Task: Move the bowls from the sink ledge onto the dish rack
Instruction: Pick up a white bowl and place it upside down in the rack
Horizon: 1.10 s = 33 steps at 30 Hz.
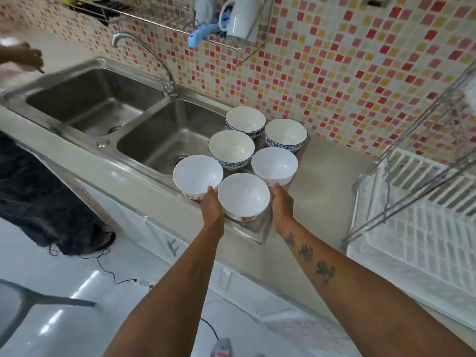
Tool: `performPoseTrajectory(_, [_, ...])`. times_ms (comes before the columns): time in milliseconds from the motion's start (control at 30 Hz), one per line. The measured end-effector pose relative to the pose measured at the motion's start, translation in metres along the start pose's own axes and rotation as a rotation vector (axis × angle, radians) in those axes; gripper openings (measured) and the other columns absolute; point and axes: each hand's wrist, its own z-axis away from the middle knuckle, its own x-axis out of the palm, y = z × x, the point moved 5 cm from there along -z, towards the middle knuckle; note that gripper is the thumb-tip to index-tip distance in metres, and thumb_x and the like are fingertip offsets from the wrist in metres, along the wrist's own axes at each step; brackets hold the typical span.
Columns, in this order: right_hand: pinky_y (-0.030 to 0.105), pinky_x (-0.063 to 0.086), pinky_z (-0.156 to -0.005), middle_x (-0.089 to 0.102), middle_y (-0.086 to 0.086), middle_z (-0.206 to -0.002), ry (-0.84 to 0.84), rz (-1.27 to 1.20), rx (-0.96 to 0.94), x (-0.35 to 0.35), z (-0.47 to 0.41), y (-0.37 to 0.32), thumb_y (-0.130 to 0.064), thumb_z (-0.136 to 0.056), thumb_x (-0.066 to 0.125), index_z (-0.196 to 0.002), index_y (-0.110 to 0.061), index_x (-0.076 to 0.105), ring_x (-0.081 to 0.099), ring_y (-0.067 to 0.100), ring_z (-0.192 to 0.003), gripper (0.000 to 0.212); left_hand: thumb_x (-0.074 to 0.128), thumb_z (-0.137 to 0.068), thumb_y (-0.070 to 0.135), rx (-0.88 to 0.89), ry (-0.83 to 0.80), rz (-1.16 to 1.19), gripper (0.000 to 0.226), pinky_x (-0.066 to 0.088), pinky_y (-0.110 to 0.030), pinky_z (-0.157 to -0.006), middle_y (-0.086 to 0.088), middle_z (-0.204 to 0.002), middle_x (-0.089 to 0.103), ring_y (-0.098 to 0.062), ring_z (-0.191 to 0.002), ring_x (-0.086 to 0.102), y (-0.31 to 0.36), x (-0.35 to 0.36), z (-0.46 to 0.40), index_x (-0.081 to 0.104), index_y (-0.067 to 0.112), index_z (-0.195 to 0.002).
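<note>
Several white bowls stand upright on the steel sink ledge (pixel 253 229), right of the basins. The nearest bowl (pixel 243 194) has an orange pattern near its foot. My left hand (pixel 211 206) presses against its left side and my right hand (pixel 282 204) against its right side, so both hands clasp it; it still rests on the ledge. Beside it are two more plain white bowls (pixel 197 174) (pixel 274 164). Behind them stand three bowls with blue patterned outsides (pixel 231 148) (pixel 286 133) (pixel 245 120). The white dish rack (pixel 417 228) sits at the right on the counter.
A double steel sink (pixel 103 109) with a curved tap (pixel 144 47) lies to the left. A wire wall shelf (pixel 180 24) holds white items above. Another person in dark clothing stands at the far left, a hand (pixel 28 57) over the counter. Grey counter (pixel 324 186) separates ledge and rack.
</note>
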Motion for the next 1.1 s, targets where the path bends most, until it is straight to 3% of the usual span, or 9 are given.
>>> performPoseTrajectory(133, [0.033,0.047,-0.082,0.067,0.008,-0.108,0.022,-0.067,0.053,0.006,-0.007,0.005,-0.034,-0.094,0.047,-0.111,-0.007,0.068,0.061,0.023,-0.098,0.038,0.035,-0.102,0.032,0.02,0.012,0.055,0.042,0.047,-0.034,-0.092,-0.008,-0.126,0.064,-0.025,-0.114,0.058,-0.001,0.008,0.0,0.059,0.012,-0.131])
performPoseTrajectory(267, [0.033,0.047,-0.084,0.065,0.008,-0.114,-0.016,-0.054,0.06,0.017,-0.011,0.006,-0.036,-0.095,0.046,-0.118,-0.011,0.065,0.059,0.023,-0.102,0.038,0.036,-0.104,0.028,0.041,0.025,0.073,0.041,0.045,-0.022,-0.07,-0.004,-0.12,0.06,-0.02,-0.105,0.055,0.003,0.021,0.004,0.052,0.012,-0.138])
performPoseTrajectory(367, [0.035,0.046,-0.092,0.06,0.008,-0.118,-0.033,-0.05,0.062,0.023,-0.01,0.007,-0.035,-0.097,0.042,-0.125,-0.011,0.059,0.056,0.024,-0.108,0.04,0.032,-0.106,0.028,0.042,0.037,-0.01,0.042,0.041,-0.03,-0.085,-0.005,-0.125,0.055,-0.02,-0.109,0.051,0.002,0.025,0.007,0.048,0.011,-0.14])
performPoseTrajectory(467, [0.029,0.04,-0.086,0.058,0.006,-0.11,-0.037,-0.076,0.044,0.022,-0.009,0.007,-0.024,-0.099,0.038,-0.122,-0.01,0.059,0.052,0.02,-0.101,0.035,0.029,-0.106,0.032,0.0,0.041,-0.04,0.042,0.039,-0.033,-0.092,-0.004,-0.132,0.053,-0.021,-0.112,0.049,0.001,0.026,0.011,0.046,0.016,-0.141])
performPoseTrajectory(633, [0.034,0.045,-0.093,0.06,0.005,-0.113,-0.036,-0.134,0.047,0.014,0.002,0.005,-0.025,-0.099,0.037,-0.117,-0.016,0.06,0.053,0.021,-0.102,0.032,0.03,-0.106,0.032,0.017,0.019,-0.041,0.04,0.037,-0.034,-0.093,0.0,-0.126,0.048,-0.019,-0.111,0.046,0.007,0.031,0.024,0.041,0.021,-0.143])
performPoseTrajectory(767, [0.037,0.046,-0.1,0.06,0.004,-0.121,-0.008,-0.196,-0.016,0.0,0.021,-0.015,-0.024,-0.099,0.036,-0.124,-0.017,0.06,0.055,0.021,-0.109,0.035,0.032,-0.106,0.027,0.07,-0.024,0.003,0.038,0.043,-0.036,-0.093,-0.003,-0.125,0.053,-0.023,-0.112,0.051,0.025,0.037,0.045,0.047,0.019,-0.139])
performPoseTrajectory(900, [0.044,0.046,-0.105,0.06,0.004,-0.13,0.014,-0.247,-0.084,-0.021,0.05,-0.048,-0.027,-0.099,0.035,-0.126,-0.02,0.058,0.056,0.024,-0.12,0.037,0.036,-0.102,0.026,0.118,-0.084,0.052,0.034,0.049,-0.046,-0.101,-0.008,-0.13,0.061,-0.029,-0.118,0.058,0.049,0.048,0.075,0.057,0.02,-0.128])
performPoseTrajectory(1100, [0.039,0.048,-0.098,0.059,-0.016,-0.095,0.032,-0.344,-0.256,-0.071,0.107,-0.108,-0.031,-0.102,0.032,-0.1,-0.034,0.056,0.056,0.015,-0.099,0.024,0.046,-0.096,0.037,0.143,-0.218,0.111,0.025,0.052,-0.045,-0.1,0.0,-0.127,0.066,-0.024,-0.118,0.062,0.101,0.074,0.142,0.063,0.034,-0.115])
